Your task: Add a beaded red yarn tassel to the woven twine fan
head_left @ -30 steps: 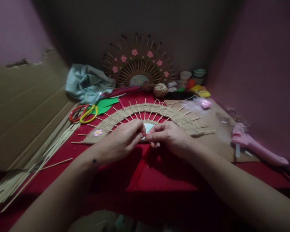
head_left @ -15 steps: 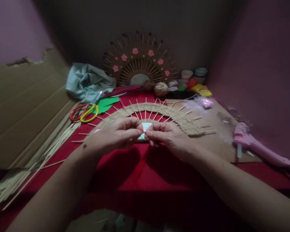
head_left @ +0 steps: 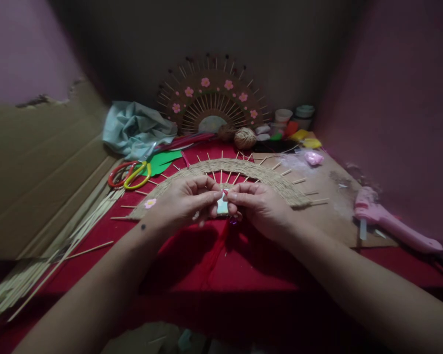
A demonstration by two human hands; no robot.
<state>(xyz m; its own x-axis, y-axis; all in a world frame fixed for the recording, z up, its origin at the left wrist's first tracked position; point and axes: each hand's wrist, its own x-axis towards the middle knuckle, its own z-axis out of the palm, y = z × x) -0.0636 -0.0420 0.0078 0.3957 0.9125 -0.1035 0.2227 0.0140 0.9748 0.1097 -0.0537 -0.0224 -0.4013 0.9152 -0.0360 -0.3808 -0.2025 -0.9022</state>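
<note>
A woven half-round fan (head_left: 239,166) with thin sticks poking out lies on the red cloth, and a pink flower (head_left: 150,203) sits at its left end. Over the fan's pale centre piece (head_left: 222,207), my left hand (head_left: 195,199) and my right hand (head_left: 256,201) face each other almost fingertip to fingertip. Both are closed in a pinch on red thread (head_left: 225,192), which is bunched small between the fingertips. Loose red strands (head_left: 217,246) hang below and blend into the cloth.
Scissors (head_left: 136,175) and green sheets (head_left: 162,162) lie left, above a bundle of sticks (head_left: 59,265). A finished flowered fan (head_left: 214,93) stands behind twine balls (head_left: 245,139). A pink glue gun (head_left: 395,221) rests right on a brown board (head_left: 339,196). Blue cloth (head_left: 136,128) is back left.
Both hands have tilted slightly and drawn a little apart, showing more of the pale centre piece. The red thread looks more bunched. The pink flower at left is now uncovered.
</note>
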